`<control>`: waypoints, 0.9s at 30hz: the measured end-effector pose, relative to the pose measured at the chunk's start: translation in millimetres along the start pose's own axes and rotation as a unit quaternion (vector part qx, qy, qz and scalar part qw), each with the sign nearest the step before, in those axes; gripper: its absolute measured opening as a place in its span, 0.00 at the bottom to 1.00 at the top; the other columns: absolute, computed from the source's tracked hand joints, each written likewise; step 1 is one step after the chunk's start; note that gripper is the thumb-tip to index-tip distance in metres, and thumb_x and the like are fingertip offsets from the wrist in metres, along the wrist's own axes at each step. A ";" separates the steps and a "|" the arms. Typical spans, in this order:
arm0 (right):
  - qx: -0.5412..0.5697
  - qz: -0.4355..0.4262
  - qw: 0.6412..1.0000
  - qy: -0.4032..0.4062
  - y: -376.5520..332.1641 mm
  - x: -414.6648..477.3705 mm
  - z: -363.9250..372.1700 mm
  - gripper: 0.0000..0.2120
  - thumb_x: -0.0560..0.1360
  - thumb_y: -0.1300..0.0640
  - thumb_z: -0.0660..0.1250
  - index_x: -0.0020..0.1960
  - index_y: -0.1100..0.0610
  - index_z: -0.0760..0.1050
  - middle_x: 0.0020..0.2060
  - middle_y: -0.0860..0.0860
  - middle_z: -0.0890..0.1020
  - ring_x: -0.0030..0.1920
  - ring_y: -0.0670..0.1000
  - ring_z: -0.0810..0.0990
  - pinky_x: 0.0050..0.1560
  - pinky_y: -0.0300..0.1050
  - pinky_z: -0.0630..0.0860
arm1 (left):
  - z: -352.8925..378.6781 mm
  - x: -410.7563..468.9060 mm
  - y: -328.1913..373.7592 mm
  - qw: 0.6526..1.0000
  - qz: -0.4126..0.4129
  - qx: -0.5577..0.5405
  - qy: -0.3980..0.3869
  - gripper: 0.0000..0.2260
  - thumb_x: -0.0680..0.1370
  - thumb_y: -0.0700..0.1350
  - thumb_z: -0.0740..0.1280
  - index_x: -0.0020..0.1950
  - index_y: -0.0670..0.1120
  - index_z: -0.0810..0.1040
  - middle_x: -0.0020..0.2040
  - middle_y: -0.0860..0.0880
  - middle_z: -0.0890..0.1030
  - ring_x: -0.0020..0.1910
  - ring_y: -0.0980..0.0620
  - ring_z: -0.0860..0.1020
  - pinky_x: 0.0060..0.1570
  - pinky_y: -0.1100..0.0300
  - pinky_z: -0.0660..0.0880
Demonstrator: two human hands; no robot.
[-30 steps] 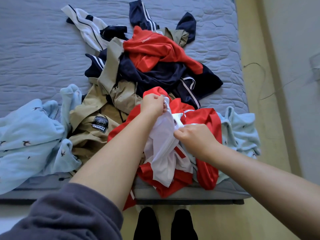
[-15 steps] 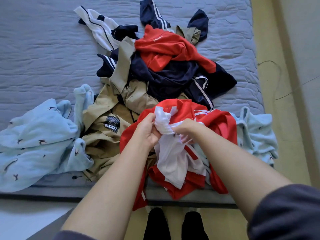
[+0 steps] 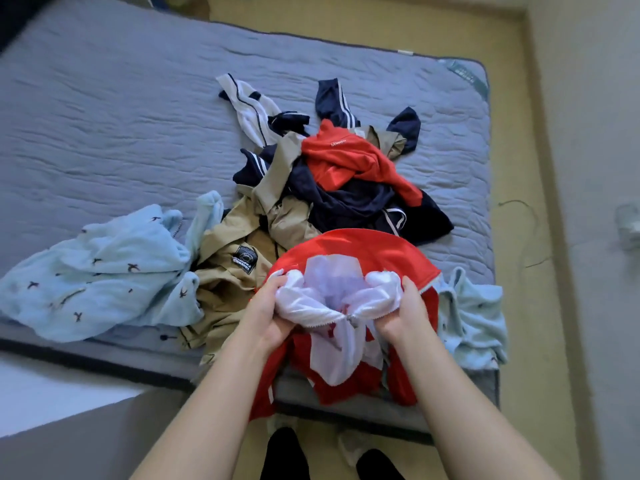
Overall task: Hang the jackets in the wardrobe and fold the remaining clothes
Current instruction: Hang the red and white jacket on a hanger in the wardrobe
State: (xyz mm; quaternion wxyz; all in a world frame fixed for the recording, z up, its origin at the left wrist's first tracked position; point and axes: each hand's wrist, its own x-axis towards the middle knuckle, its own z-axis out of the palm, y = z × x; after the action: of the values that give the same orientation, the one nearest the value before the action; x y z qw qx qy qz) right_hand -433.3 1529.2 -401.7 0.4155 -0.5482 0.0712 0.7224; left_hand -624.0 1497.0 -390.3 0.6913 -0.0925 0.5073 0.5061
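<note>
A red jacket [image 3: 367, 249] with a white lining and a zip lies at the near edge of the grey mattress [image 3: 121, 133]. My left hand [image 3: 268, 311] grips its left collar edge and my right hand [image 3: 405, 313] grips the right one, spreading the neck open. Behind it is a pile: a tan jacket [image 3: 232, 271] with a black label, a navy striped garment [image 3: 356, 202], a second red top [image 3: 346, 157] and a white striped piece [image 3: 249, 105]. A pale blue bird-print garment [image 3: 100, 268] lies at the left, another pale blue piece [image 3: 474, 317] at the right.
The mattress sits low on a yellowish floor [image 3: 512, 168], with its near edge just ahead of my black-socked feet [image 3: 287, 455]. A thin cable [image 3: 526, 233] trails on the floor at the right beside a pale wall. A grey surface is at the lower left.
My hands moved apart, from bunched together on the white lining to either side of the collar, opening the red jacket. The view pulled back, showing more of the mattress.
</note>
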 end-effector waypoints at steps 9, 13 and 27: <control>-0.127 0.068 0.960 -0.238 -16.7 -172.0 20.3 0.19 0.82 0.48 0.53 0.56 0.59 0.78 0.43 0.55 0.83 0.46 0.53 0.81 0.51 0.49 0.75 | -5.3 -204.1 -18.3 0.971 0.195 -0.138 0.010 0.16 0.81 0.55 0.57 0.53 0.45 0.76 0.46 0.44 0.81 0.48 0.46 0.79 0.53 0.48 0.75; -0.151 0.130 0.926 -0.321 -5.3 -246.4 19.7 0.21 0.79 0.50 0.56 0.48 0.60 0.84 0.45 0.54 0.85 0.43 0.50 0.85 0.42 0.46 0.82 | -28.2 -293.9 -46.2 0.935 0.264 -0.233 0.035 0.17 0.81 0.53 0.56 0.59 0.44 0.76 0.49 0.43 0.81 0.51 0.45 0.80 0.42 0.48 0.80; -0.386 0.316 0.723 -0.478 182.3 -454.5 -21.3 0.24 0.81 0.49 0.56 0.43 0.62 0.85 0.38 0.54 0.86 0.37 0.50 0.86 0.32 0.43 0.80 | -161.4 -574.1 -219.6 0.710 0.551 -0.408 0.160 0.09 0.77 0.45 0.60 0.48 0.42 0.78 0.45 0.43 0.81 0.44 0.47 0.80 0.55 0.51 0.74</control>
State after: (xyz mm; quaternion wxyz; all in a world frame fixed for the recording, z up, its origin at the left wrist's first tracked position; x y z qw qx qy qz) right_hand -516.9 1162.5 -87.5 -0.1057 -0.1891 -0.2525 0.9430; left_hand -532.2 942.3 -94.1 0.0926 -0.1493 0.3154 0.9326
